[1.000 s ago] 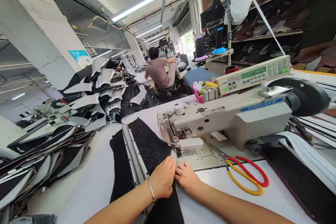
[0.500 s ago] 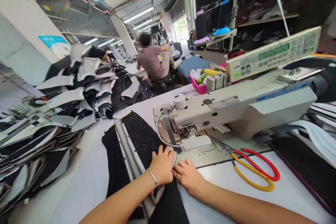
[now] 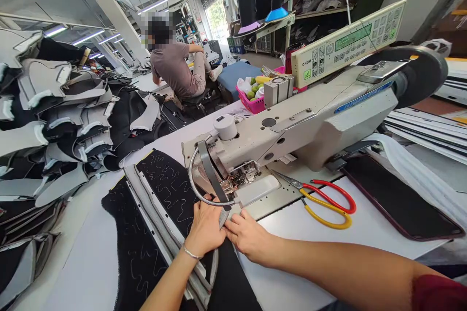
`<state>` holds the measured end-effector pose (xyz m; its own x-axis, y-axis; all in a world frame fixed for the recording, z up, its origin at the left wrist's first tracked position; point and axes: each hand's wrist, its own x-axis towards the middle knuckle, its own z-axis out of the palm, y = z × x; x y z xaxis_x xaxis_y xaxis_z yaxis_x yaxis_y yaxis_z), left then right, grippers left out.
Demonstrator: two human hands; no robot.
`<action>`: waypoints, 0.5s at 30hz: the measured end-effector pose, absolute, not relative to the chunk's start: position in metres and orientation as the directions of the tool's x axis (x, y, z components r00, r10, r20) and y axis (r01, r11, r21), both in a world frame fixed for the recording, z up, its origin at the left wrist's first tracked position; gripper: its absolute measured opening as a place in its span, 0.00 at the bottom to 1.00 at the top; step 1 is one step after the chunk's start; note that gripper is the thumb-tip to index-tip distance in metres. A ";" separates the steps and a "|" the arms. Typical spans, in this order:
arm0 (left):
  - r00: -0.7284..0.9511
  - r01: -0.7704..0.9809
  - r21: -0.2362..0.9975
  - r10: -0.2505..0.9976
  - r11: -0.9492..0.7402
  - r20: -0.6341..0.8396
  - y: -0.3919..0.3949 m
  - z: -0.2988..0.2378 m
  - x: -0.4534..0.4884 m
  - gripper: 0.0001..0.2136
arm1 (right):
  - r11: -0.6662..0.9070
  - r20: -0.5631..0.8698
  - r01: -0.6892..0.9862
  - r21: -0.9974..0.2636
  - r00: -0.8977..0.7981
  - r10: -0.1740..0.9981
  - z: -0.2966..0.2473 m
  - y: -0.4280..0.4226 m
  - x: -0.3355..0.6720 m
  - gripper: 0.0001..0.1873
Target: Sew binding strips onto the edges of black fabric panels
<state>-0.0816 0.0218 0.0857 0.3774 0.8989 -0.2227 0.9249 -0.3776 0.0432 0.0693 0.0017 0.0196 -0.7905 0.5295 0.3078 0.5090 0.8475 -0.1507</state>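
As left hand [image 3: 205,227] rests, quilted fabric [image 3: 166,187] underneath, right hand [image 3: 247,236] at its edge

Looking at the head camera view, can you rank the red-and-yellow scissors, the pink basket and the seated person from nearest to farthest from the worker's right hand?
1. Scissors, on the table just right of the right hand.
2. Pink basket, farther back, behind the sewing machine.
3. Seated person, farthest, across the room at back left.
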 end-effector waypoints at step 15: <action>0.294 0.956 0.085 0.933 -0.282 -0.207 -0.007 0.075 -0.077 0.26 | 0.927 0.229 0.374 -0.022 -0.901 0.369 0.032 -0.013 0.073 0.09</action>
<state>-0.0773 -0.0066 0.0754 0.2938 0.9331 -0.2073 0.9557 -0.2821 0.0845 0.0733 -0.0130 0.0316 -0.9006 0.3692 0.2291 0.3744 0.9270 -0.0220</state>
